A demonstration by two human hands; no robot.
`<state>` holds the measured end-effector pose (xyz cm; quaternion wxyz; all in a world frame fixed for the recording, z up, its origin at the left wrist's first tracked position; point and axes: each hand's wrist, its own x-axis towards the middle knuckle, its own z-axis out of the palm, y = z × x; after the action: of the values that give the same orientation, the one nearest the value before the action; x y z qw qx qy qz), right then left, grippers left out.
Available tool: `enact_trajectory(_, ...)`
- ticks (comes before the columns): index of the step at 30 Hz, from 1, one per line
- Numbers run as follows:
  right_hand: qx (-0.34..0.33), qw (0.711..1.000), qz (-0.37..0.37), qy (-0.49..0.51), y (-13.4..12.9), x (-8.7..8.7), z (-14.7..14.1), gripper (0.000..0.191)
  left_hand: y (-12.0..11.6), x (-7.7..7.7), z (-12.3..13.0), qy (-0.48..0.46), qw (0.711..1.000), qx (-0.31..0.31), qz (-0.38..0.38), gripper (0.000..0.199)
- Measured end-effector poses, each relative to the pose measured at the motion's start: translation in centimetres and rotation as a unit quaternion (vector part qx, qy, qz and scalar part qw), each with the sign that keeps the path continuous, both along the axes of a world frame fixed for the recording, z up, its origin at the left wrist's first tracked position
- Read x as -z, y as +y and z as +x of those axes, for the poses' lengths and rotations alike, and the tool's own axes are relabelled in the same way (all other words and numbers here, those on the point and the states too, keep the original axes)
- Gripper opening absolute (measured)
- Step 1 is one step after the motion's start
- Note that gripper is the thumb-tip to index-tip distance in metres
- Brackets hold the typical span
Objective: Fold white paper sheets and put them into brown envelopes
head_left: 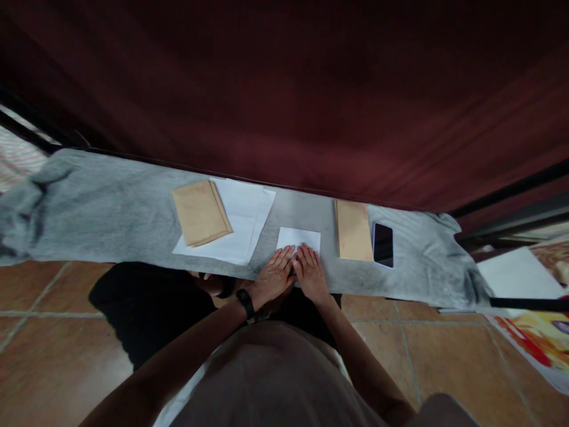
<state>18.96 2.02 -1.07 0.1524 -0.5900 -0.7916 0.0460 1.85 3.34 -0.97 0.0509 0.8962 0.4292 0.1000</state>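
Observation:
A small white sheet of paper (pixel 300 236), which looks folded, lies near the front edge of the narrow cloth-covered surface. Both hands rest on its near part, side by side, thumbs close together. My left hand (pixel 276 274) lies flat with fingers stretched forward, a dark band on its wrist. My right hand (pixel 311 274) is also flat, fingers pointing away from me over the paper. The paper's near edge is hidden under the hands. To the left, brown envelopes (pixel 201 213) lie on top of larger white sheets (pixel 249 222).
Right of the hands lie a stack of brown envelopes (pixel 354 230) and a phone (pixel 383 244) with a dark screen. A grey cloth (pixel 120 207) covers the surface. A dark red panel (pixel 284 89) rises behind it. Printed papers (pixel 540 338) sit lower at far right.

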Motion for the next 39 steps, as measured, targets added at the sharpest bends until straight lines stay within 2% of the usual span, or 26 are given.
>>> enact_trajectory(10,0.008,0.998,0.061,-0.022,-1.5,1.6,2.6,0.061,-0.7,-0.7,-2.2,0.008,1.0,0.028,-0.003,0.073)
enact_trajectory(18,0.029,0.997,0.058,-0.028,-2.3,2.3,3.8,0.062,-1.2,-0.5,-3.4,0.009,1.0,-0.001,0.006,0.074)
enact_trajectory(22,0.033,0.997,0.064,-0.032,-2.5,2.3,4.0,0.062,-1.2,-0.8,-3.6,0.005,0.999,-0.034,0.011,0.064)
enact_trajectory(25,0.04,0.996,0.068,-0.028,-2.5,2.3,3.9,0.062,-0.4,-1.6,-2.7,-0.014,0.998,-0.057,0.016,0.056)
enact_trajectory(29,0.041,0.996,0.074,-0.022,-2.4,2.1,3.8,0.062,2.2,-2.2,0.1,-0.029,0.998,-0.046,0.018,0.057)
enact_trajectory(34,0.038,0.996,0.074,-0.024,-2.4,1.8,3.8,0.06,5.1,-0.9,3.1,-0.012,0.999,-0.045,-0.01,0.057)
enact_trajectory(39,0.042,0.996,0.067,-0.03,-2.4,1.6,3.6,0.06,5.8,0.1,3.1,-0.012,0.998,-0.059,-0.002,0.058)
